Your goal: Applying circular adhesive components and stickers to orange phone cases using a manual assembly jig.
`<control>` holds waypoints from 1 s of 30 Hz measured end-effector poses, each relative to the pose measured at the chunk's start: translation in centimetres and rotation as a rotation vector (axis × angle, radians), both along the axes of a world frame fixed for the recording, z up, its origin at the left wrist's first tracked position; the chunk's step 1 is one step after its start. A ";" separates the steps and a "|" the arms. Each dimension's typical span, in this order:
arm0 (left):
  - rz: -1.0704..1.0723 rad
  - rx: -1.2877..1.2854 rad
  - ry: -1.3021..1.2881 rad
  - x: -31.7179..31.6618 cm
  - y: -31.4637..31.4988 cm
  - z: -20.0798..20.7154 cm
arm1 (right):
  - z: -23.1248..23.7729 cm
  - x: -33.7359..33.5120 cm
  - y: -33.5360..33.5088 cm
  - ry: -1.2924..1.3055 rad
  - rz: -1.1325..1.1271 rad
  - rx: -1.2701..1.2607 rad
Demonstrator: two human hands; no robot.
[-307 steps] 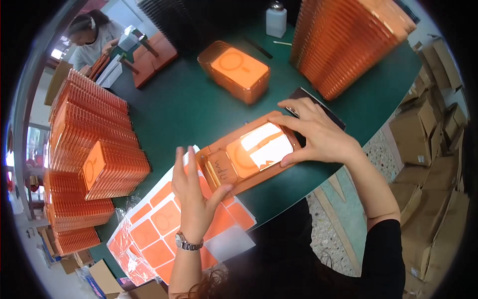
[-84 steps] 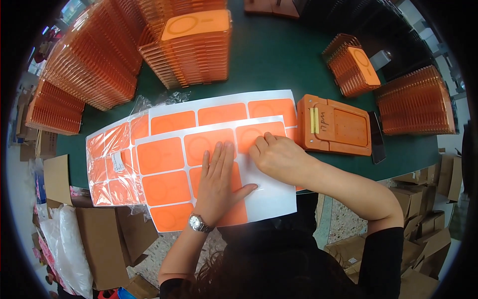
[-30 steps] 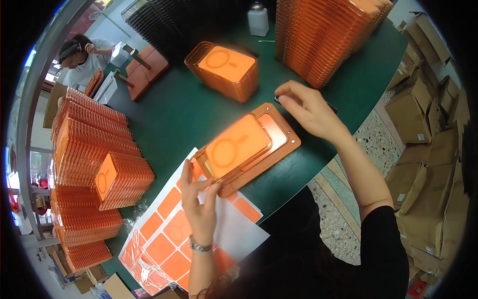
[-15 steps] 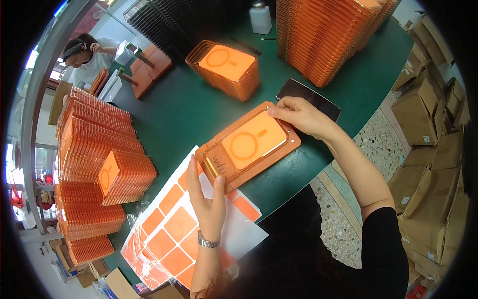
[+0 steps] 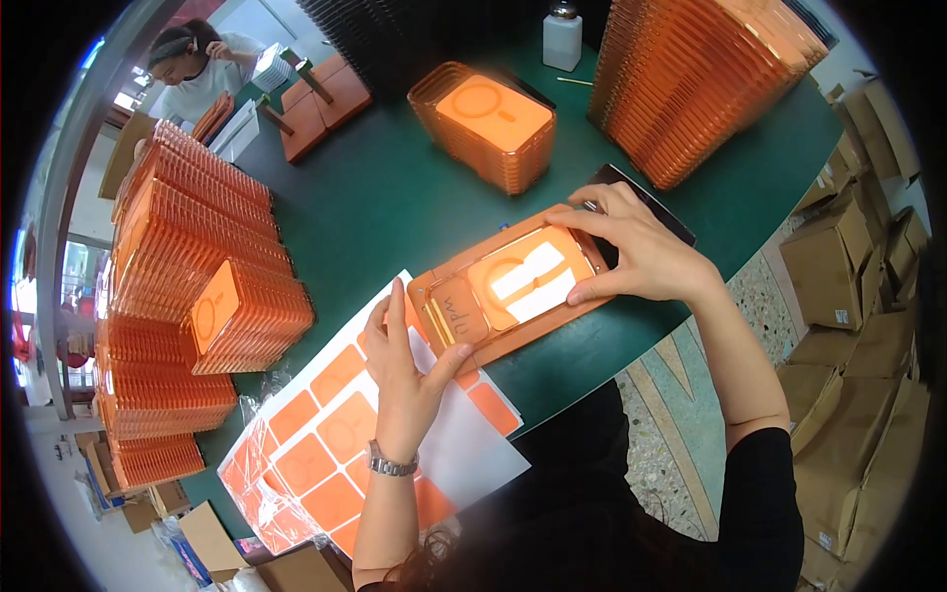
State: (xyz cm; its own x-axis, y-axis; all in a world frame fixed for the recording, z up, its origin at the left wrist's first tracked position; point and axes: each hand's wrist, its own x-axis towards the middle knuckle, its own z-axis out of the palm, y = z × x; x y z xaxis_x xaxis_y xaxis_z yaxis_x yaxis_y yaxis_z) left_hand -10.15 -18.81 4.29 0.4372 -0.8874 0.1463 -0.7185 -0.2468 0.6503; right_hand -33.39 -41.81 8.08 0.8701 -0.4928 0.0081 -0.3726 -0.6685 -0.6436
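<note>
In front of me an orange-brown fixture block (image 5: 538, 342) lies slanted on the green table. In it sits a translucent orange phone case (image 5: 441, 329) with an orange panel (image 5: 503, 318) inside, which shows a ring shape and strong white glare. My right hand (image 5: 641, 247) grips the case's right end, fingers at the far corner and thumb on the near side. At the block's left end, my left hand (image 5: 404, 380) rests with fingers and thumb spread apart, its thumb touching the near edge. Beneath my left hand lie sheets of orange stickers (image 5: 340, 429), partly covered by white paper (image 5: 473, 449).
Tall stacks of orange cases (image 5: 197, 286) stand at left, another stack (image 5: 681, 89) at far right. A shorter stack (image 5: 483, 128) stands beyond the block. A dark phone-like slab (image 5: 659, 209) lies behind my right hand. Cardboard boxes (image 5: 838, 266) fill the right. Another person (image 5: 202, 74) sits far left.
My right hand has gone from pressing the far right corner to gripping the case's right end with the thumb nearer me. White glare now covers the panel. The whole view has shifted slightly.
</note>
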 end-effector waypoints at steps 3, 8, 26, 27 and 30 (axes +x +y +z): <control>-0.047 0.023 -0.138 0.1 -0.4 0.5 | 0.3 -0.2 -0.1 0.063 -0.004 -0.107; -0.377 0.023 -0.269 1.4 -1.8 1.9 | 1.6 0.5 -0.3 -0.051 0.157 -0.264; -0.010 -0.055 -0.050 4.1 7.6 2.6 | 5.4 13.1 -6.2 0.132 -0.467 -0.402; 0.001 -0.055 -0.049 4.7 9.5 2.1 | 5.2 14.0 -6.5 0.131 -0.456 -0.404; 0.083 0.031 -0.160 6.9 13.9 0.4 | 4.6 15.6 -6.6 0.221 -0.455 -0.439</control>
State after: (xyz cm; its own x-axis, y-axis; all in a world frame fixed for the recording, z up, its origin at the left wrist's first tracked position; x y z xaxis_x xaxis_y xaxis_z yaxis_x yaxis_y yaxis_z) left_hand -3.29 -4.88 4.74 0.4823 -0.8544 0.1932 -0.7887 -0.3275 0.5204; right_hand -17.79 -48.38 12.64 0.5802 -0.8029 0.1368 -0.7713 -0.5956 -0.2243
